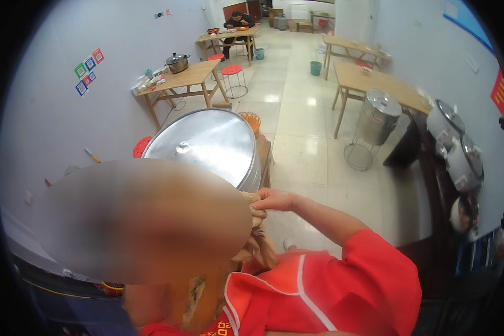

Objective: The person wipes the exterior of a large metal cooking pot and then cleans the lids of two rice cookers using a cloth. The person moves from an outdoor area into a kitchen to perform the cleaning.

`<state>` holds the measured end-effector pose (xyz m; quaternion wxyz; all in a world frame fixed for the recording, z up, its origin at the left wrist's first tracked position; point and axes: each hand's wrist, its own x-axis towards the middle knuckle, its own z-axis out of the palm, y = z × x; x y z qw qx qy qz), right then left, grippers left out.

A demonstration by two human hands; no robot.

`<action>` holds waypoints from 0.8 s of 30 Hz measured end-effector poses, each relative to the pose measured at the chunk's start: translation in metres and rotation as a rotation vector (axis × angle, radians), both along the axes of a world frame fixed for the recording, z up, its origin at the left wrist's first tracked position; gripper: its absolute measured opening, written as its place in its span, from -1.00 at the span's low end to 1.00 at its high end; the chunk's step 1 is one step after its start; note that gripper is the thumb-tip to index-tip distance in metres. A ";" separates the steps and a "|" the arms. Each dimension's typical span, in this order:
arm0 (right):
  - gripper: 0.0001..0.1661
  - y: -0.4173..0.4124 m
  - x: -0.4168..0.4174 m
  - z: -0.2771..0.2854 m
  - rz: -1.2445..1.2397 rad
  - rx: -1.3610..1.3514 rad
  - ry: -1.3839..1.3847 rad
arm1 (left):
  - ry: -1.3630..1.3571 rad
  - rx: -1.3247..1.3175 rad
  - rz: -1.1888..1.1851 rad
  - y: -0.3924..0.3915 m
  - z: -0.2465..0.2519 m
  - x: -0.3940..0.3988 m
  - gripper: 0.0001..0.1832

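My right hand (273, 199) pinches the upper edge of a crumpled tan cloth (265, 245), which hangs down in folds in front of my red apron (277, 285). A large blurred patch covers the middle left of the view. It hides my left hand; only part of that forearm (147, 304) shows below it. Just beyond the cloth stands a wide, round metal steamer (252, 180), topped by a shiny lid (218, 138) with a small central knob. Under the blur, part of a brown wooden surface (210, 294) is visible.
Behind the steamer is an orange basket (250, 122). Left lies a wooden table (189, 77) bearing a lidded pot (177, 63), near red stools (232, 70). At right are a metal bucket (378, 119) on a wire stand and cookers (464, 164). A person (238, 21) sits far back.
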<state>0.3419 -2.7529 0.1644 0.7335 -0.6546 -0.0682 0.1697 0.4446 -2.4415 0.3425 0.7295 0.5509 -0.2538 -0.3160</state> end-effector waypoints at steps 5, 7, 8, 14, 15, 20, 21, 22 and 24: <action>-0.66 -0.129 0.059 0.062 -0.158 -0.085 -0.175 | -0.056 0.202 0.061 -0.020 -0.026 0.087 -0.22; -0.63 -0.151 0.108 0.090 -0.231 -0.055 -0.201 | -0.045 0.311 0.133 -0.052 0.018 0.101 -0.34; -0.61 -0.151 0.137 0.107 -0.186 -0.032 -0.239 | -0.083 0.314 0.179 -0.042 0.013 0.138 -0.40; -0.56 -0.152 0.279 0.194 0.100 0.183 -0.643 | -0.311 -0.033 0.222 -0.028 0.116 0.231 -0.71; -0.52 -0.123 0.262 0.206 0.054 0.376 -0.484 | -0.321 -0.161 0.122 -0.018 0.105 0.240 -0.75; -0.68 -0.156 0.277 0.110 0.079 0.163 -0.353 | -0.011 0.310 0.172 -0.031 -0.015 0.238 -0.73; -0.69 -0.160 0.270 0.083 0.149 0.185 -0.277 | 0.074 0.343 0.215 -0.036 -0.039 0.216 -0.72; -0.70 -0.160 0.257 0.059 0.099 0.145 -0.121 | 0.122 0.352 0.211 -0.036 -0.058 0.197 -0.70; -0.73 -0.163 0.222 0.017 -0.005 0.030 0.136 | 0.126 0.444 0.213 -0.037 -0.104 0.169 -0.69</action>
